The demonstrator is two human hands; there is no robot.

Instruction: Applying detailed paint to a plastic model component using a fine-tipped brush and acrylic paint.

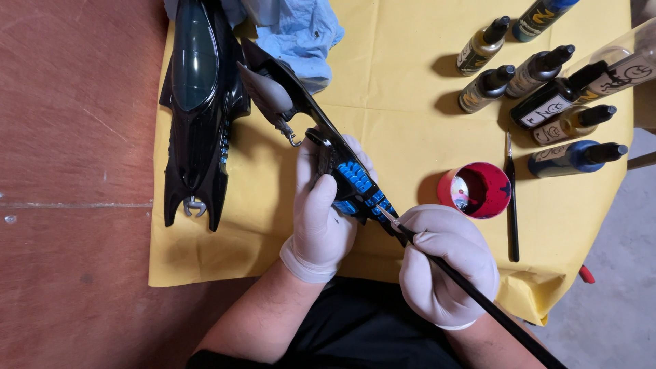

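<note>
1. Here, the left hand [321, 219], in a white glove, has its fingers wrapped round a long glossy black plastic model part with bright blue ribbed detail [355, 179], holding it slantwise above the yellow cloth [403, 116] near the middle of the view.
2. The right hand [444, 263], also white-gloved, pinches a thin black-handled paintbrush [471, 290]; its tip touches the blue detail at the part's 5 o'clock end.
3. At 10 o'clock from the hands, a larger black model vehicle body with a dark canopy [195, 109] lies on the cloth, beside a crumpled pale blue cloth [301, 31] at 12 o'clock.
4. At 3 o'clock sits a small red round pot [478, 189], with a second thin brush [511, 198] lying just beside it.
5. At 2 o'clock stand several small dark-capped paint bottles [540, 72].
6. The cloth covers a reddish-brown tabletop [75, 137].
</note>
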